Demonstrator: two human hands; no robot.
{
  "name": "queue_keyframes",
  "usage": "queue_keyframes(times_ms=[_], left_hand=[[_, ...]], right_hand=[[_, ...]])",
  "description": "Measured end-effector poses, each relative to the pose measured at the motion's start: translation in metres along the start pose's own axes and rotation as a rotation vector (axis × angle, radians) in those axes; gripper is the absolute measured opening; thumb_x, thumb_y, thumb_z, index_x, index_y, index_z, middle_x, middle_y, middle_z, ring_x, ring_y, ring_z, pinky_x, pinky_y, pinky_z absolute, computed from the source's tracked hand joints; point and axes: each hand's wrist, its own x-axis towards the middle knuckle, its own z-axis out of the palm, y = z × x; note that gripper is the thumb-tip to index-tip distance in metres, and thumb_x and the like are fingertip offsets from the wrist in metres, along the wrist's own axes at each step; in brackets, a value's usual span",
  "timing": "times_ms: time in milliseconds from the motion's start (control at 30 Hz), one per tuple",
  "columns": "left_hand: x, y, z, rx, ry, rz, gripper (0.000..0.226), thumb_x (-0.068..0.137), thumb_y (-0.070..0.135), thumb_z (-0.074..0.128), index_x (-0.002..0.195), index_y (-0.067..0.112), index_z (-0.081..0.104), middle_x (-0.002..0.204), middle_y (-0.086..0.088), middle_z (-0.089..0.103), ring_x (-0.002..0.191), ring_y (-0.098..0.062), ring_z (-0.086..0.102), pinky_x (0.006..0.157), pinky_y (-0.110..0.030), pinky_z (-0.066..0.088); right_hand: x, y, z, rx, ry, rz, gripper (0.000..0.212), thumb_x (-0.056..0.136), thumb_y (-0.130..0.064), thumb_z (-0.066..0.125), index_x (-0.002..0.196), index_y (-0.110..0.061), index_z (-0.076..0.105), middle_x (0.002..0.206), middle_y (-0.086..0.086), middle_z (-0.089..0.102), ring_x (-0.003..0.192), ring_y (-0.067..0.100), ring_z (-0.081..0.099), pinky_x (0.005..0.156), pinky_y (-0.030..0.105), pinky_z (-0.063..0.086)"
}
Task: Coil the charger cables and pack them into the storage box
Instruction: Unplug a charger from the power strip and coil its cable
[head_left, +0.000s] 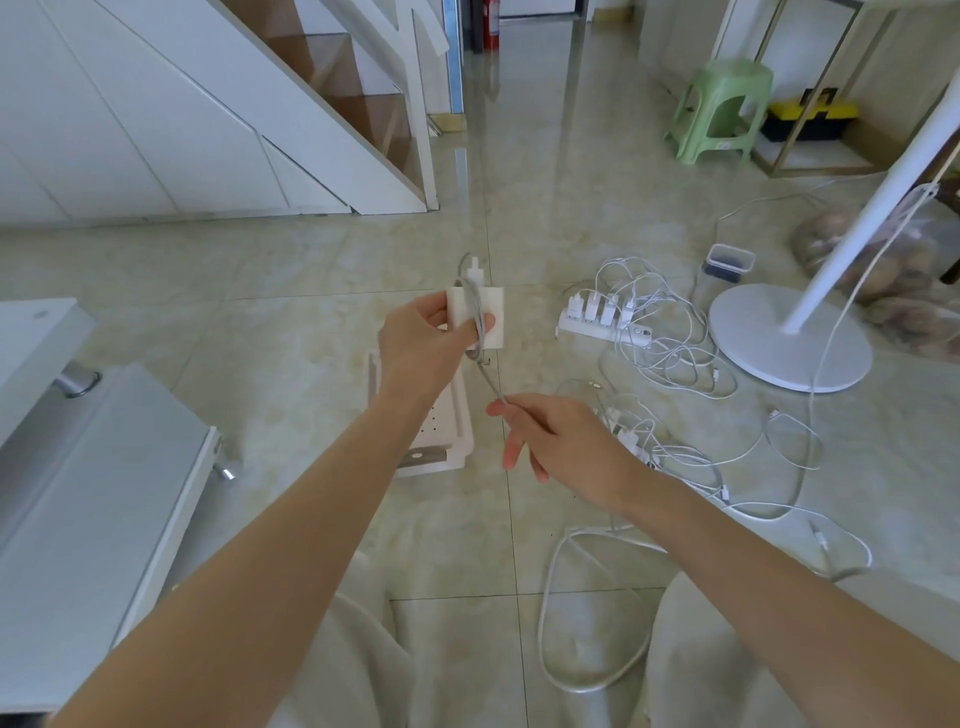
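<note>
1. White charger brick (494, 307) — square, held up above the floor in the left hand (423, 343). The fingers curled round its left edge and the thumb lay across its face.
2. Grey cable (488, 379) — wound in loops over the face of the charger brick and pinned there by the left thumb. One strand ran down and to the right, straight, to the right hand (566, 441).
3. Right hand: thumb and forefinger pinched the grey cable near its free end. The other fingers hung loosely downward, holding nothing.
4. White box (462, 427), perforated, sat on the floor tiles directly beneath the left wrist. The forearm hid most of it, and its contents could not be told.
5. Power strip (597, 328), white, lay on the floor to the right of the charger brick. Several white adapters (592, 306) stood plugged into it in a row.
6. White cables (670, 338) trailed in a loose tangle from the adapters toward a round white stand base (779, 358).
7. Second tangle (680, 457) of thin white leads with small plugs lay on the floor just beyond the right wrist.
8. Thick white cord (584, 688) lay in one large loop on the tiles between the person's knees.
9. Small clear container (727, 262), dark-rimmed, stood on the floor beyond the power strip.
10. Green stool (722, 109) and yellow-and-black toolbox (810, 119) stood far off, at the room's edge.
</note>
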Motion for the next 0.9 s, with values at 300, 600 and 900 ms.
queue_keyframes(times_ms=[300, 600, 900], left_hand=[[0.001, -0.019, 0.002, 0.8, -0.263, 0.301, 0.015, 0.082, 0.011, 0.056, 0.079, 0.024, 0.05, 0.056, 0.009, 0.042, 0.066, -0.021, 0.043, 0.066, -0.03, 0.031], [-0.011, 0.0, -0.007, 0.602, -0.695, 0.28, 0.037, 0.076, 0.002, 0.063, 0.104, 0.026, 0.072, 0.093, 0.004, 0.073, 0.093, -0.017, 0.064, 0.084, -0.033, 0.049], [-0.014, 0.019, -0.024, 0.204, -0.84, 0.133, 0.05, 0.073, -0.005, 0.073, 0.115, 0.021, 0.066, 0.097, 0.019, 0.07, 0.091, 0.008, 0.064, 0.076, -0.005, 0.045]], right_hand=[[0.002, 0.001, -0.028, -0.218, 0.109, -0.034, 0.025, 0.097, -0.023, 0.048, 0.094, -0.009, 0.068, 0.062, -0.01, 0.054, 0.051, 0.007, 0.043, 0.053, 0.015, 0.037], [0.007, 0.007, -0.071, -0.315, 0.302, -0.154, 0.018, 0.083, -0.024, 0.067, 0.068, -0.014, 0.061, 0.065, -0.004, 0.055, 0.062, 0.007, 0.047, 0.062, 0.011, 0.036], [0.006, 0.009, -0.073, -0.133, 0.336, -0.294, 0.034, 0.095, -0.01, 0.048, 0.071, -0.034, 0.056, 0.07, -0.013, 0.055, 0.07, -0.006, 0.052, 0.069, 0.006, 0.037]])
